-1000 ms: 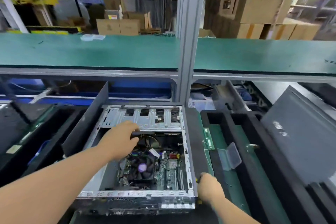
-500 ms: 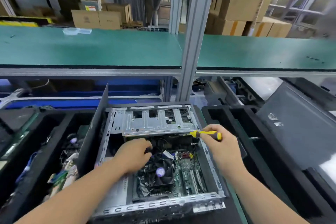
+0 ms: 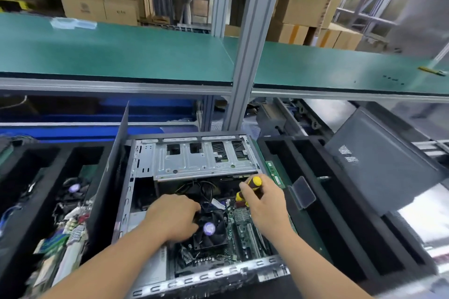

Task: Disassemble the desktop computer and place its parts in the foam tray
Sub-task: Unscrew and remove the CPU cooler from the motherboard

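An open desktop computer case (image 3: 145,160) lies in front of me, motherboard up. A black CPU cooler fan (image 3: 211,230) with a purple hub sits in its middle. My left hand (image 3: 171,217) rests on the fan's left edge with fingers curled over it. My right hand (image 3: 263,201) is shut on a yellow-and-black screwdriver (image 3: 251,185), held upright over the board's right side, tip hidden behind the fingers. A silver drive cage (image 3: 201,159) spans the case's far end. Black foam trays stand on both sides: the left foam tray (image 3: 36,177) and the right foam tray (image 3: 323,213).
The left tray holds removed boards, cables and a fan (image 3: 74,188). A green memory stick (image 3: 274,173) and a clear plastic piece (image 3: 302,193) lie in the right tray. A grey side panel (image 3: 379,160) leans at the right. A green shelf (image 3: 121,53) and an aluminium post (image 3: 250,43) stand above.
My right hand lifted the screwdriver from the case's near right corner and brought it over the motherboard, turning it upright. My left hand slid from the drive cage down to the fan.
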